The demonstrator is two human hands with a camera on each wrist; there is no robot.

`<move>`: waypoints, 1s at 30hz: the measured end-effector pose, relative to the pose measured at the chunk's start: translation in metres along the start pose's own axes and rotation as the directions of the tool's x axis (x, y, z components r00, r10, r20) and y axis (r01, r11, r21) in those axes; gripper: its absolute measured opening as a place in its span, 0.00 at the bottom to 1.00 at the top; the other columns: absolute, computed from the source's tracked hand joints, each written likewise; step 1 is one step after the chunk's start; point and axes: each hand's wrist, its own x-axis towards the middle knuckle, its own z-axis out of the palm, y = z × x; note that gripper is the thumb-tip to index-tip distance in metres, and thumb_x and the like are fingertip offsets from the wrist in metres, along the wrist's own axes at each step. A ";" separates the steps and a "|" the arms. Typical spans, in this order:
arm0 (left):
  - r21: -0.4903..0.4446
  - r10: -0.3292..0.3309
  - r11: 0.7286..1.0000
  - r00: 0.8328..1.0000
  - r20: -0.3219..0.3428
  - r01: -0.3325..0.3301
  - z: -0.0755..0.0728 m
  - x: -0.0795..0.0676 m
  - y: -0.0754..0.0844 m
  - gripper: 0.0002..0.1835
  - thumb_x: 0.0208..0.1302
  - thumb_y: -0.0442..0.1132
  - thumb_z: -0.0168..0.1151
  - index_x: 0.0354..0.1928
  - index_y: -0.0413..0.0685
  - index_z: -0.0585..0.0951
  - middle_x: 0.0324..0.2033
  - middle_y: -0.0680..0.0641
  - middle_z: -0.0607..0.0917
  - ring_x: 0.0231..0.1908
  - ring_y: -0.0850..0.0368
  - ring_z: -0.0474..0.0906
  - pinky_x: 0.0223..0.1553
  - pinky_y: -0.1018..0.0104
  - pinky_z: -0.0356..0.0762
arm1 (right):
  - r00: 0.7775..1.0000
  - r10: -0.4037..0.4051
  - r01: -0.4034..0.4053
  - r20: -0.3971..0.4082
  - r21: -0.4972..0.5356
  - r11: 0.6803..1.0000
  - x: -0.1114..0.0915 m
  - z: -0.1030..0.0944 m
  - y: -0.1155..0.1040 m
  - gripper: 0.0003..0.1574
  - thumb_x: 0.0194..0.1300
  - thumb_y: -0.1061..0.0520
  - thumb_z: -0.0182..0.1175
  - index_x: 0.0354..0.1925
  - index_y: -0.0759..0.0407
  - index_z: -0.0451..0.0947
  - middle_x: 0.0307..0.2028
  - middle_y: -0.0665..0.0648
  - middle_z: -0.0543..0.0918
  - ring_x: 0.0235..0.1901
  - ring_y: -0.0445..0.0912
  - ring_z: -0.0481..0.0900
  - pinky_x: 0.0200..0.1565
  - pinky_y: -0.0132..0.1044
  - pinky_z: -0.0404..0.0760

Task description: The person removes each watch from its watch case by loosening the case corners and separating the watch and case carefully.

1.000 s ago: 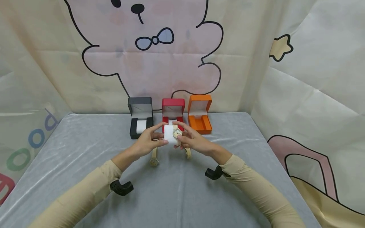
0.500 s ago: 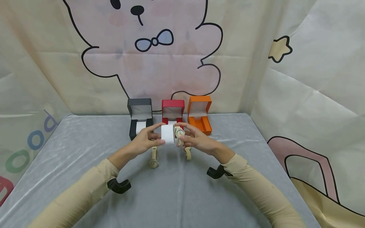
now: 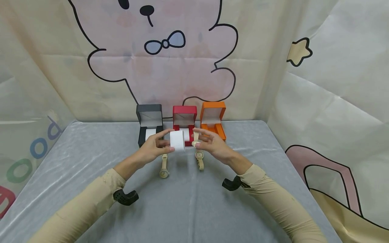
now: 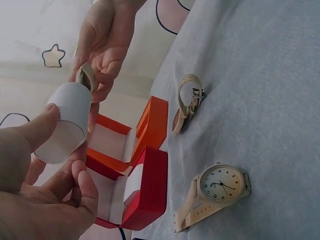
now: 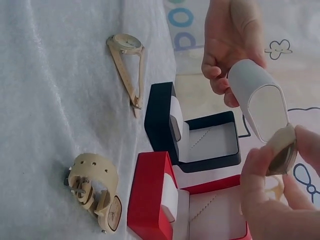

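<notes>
My left hand [image 3: 152, 148] holds a white watch cushion [image 3: 177, 141] between thumb and fingers; in the left wrist view the cushion [image 4: 72, 107] lies tilted, one flat end facing the camera. To its right, my right hand [image 3: 218, 148] pinches a cream-strapped watch [image 3: 196, 137], whose case [image 5: 282, 152] shows close beside the cushion's end in the right wrist view. Beneath the hands, two more cream watches rest on the cloth: a round-dial watch [image 3: 164, 173], strap stretched away from me, and a square-dial watch [image 3: 199, 155], its strap buckled in a loop.
Three watch boxes with raised lids stand along the table's back: black [image 3: 149, 108], red [image 3: 184, 110] and orange [image 3: 213, 105]. White cushions sit in the black and red ones. Grey cloth [image 3: 182, 209] covers the table, and printed curtains [image 3: 258, 67] surround it.
The watch has come off the cushion's right end and moved right with my right hand, turning its dial from view. My left hand has drifted slightly left with the cushion.
</notes>
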 end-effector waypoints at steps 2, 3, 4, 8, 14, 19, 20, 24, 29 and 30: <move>-0.002 -0.003 1.000 1.000 0.001 0.003 0.000 0.000 0.000 0.40 0.67 0.38 0.68 0.77 0.58 0.61 0.60 0.35 0.82 0.51 0.58 0.83 0.53 0.60 0.82 | 1.000 -0.010 0.010 -0.019 0.004 1.000 0.000 -0.001 0.000 0.40 0.72 0.63 0.60 0.77 0.51 0.59 0.78 0.58 0.59 0.75 0.57 0.63 0.71 0.53 0.68; -0.002 -0.003 1.000 1.000 0.000 0.003 -0.001 -0.001 0.000 0.40 0.67 0.38 0.68 0.77 0.58 0.61 0.59 0.35 0.82 0.51 0.58 0.83 0.54 0.59 0.82 | 1.000 -0.017 0.018 -0.026 0.003 1.000 0.000 -0.002 0.001 0.41 0.72 0.63 0.60 0.78 0.52 0.58 0.79 0.58 0.58 0.77 0.58 0.60 0.71 0.54 0.66; -0.002 -0.002 1.000 1.000 0.002 0.002 -0.001 -0.001 -0.001 0.40 0.67 0.38 0.68 0.77 0.57 0.61 0.59 0.35 0.82 0.51 0.58 0.83 0.54 0.58 0.82 | 0.999 -0.024 0.024 -0.034 -0.003 1.000 0.000 -0.002 0.000 0.42 0.71 0.64 0.60 0.78 0.53 0.58 0.79 0.57 0.57 0.78 0.58 0.58 0.72 0.54 0.64; -0.005 0.008 1.000 1.000 0.010 -0.008 -0.001 -0.001 -0.002 0.40 0.67 0.37 0.68 0.77 0.55 0.61 0.59 0.35 0.83 0.49 0.59 0.83 0.55 0.55 0.82 | 0.998 -0.040 0.038 -0.049 -0.044 0.998 0.001 -0.004 0.000 0.45 0.70 0.65 0.61 0.79 0.54 0.56 0.80 0.55 0.55 0.79 0.58 0.55 0.76 0.53 0.57; -0.001 -0.003 1.000 1.000 0.009 0.003 0.001 -0.001 -0.001 0.40 0.67 0.37 0.68 0.77 0.57 0.62 0.60 0.35 0.82 0.51 0.56 0.83 0.58 0.48 0.80 | 0.999 -0.029 0.025 -0.045 -0.085 0.996 -0.002 -0.007 0.002 0.47 0.68 0.65 0.63 0.79 0.53 0.55 0.80 0.52 0.55 0.78 0.59 0.55 0.75 0.53 0.58; 0.016 -0.009 1.000 1.000 0.003 0.009 0.004 0.001 -0.002 0.40 0.67 0.39 0.68 0.77 0.58 0.61 0.60 0.35 0.81 0.54 0.53 0.82 0.56 0.55 0.82 | 0.998 -0.035 0.029 -0.051 -0.123 0.992 -0.005 -0.010 0.004 0.48 0.67 0.65 0.65 0.79 0.52 0.57 0.79 0.57 0.56 0.75 0.63 0.61 0.72 0.55 0.65; 0.018 -0.006 1.000 1.000 0.006 0.006 0.004 0.002 -0.003 0.40 0.67 0.39 0.68 0.78 0.58 0.61 0.60 0.35 0.81 0.55 0.53 0.82 0.56 0.57 0.82 | 0.998 -0.033 0.026 -0.056 -0.128 0.991 -0.006 -0.011 0.005 0.48 0.67 0.65 0.65 0.78 0.51 0.57 0.79 0.57 0.57 0.74 0.63 0.62 0.71 0.55 0.66; 0.028 -0.003 1.000 1.000 0.005 0.003 0.006 0.003 -0.003 0.41 0.68 0.42 0.68 0.78 0.58 0.60 0.59 0.36 0.81 0.56 0.52 0.80 0.55 0.59 0.80 | 0.998 -0.037 0.029 -0.059 -0.127 0.991 -0.008 -0.013 0.008 0.48 0.66 0.67 0.65 0.78 0.51 0.58 0.79 0.57 0.56 0.73 0.64 0.64 0.70 0.53 0.68; 0.031 -0.006 0.999 1.000 0.000 0.006 0.012 0.005 -0.001 0.40 0.68 0.43 0.68 0.78 0.60 0.61 0.56 0.37 0.81 0.53 0.53 0.79 0.53 0.59 0.79 | 0.998 -0.052 0.047 -0.036 -0.138 0.989 -0.012 -0.018 0.011 0.48 0.66 0.68 0.64 0.78 0.54 0.56 0.80 0.56 0.55 0.74 0.63 0.62 0.70 0.52 0.69; 0.030 -0.006 1.000 1.000 -0.002 0.006 0.013 0.005 0.000 0.39 0.68 0.43 0.68 0.77 0.60 0.62 0.56 0.37 0.81 0.53 0.53 0.79 0.53 0.59 0.78 | 0.998 -0.050 0.045 -0.036 -0.140 0.989 -0.013 -0.020 0.012 0.48 0.66 0.68 0.64 0.78 0.55 0.56 0.80 0.57 0.55 0.74 0.63 0.62 0.70 0.52 0.69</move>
